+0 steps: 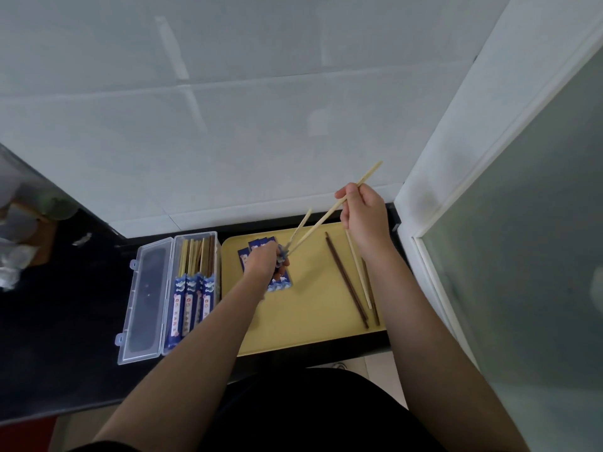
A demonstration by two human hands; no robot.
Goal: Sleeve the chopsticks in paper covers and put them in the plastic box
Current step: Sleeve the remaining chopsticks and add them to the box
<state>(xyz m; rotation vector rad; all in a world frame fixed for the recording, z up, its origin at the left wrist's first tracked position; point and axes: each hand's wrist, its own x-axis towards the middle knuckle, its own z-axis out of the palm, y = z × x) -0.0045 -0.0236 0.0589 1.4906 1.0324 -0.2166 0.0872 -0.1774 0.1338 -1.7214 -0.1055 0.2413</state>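
Partly done, judging by the box [199, 288]: lying open on the worktop [65, 321] just left of the tray [310, 321], already holding several sleeved pairs, lid [143, 298] folded out to its left. Still left: loose chopsticks [350, 282], dark and pale, lying on the tray's right side, and spare covers [257, 246] on the tray's far left part. Working over the tray now: left hand [264, 261] gripping a cover [281, 256], right hand [362, 207] pinching a pale chopstick [326, 216] and feeding its tip into that cover, a second stick [301, 225] already poking out. Nothing blocking the way to the box; wall [228, 109] close behind, frosted panel [522, 256] crowding the tray's right.
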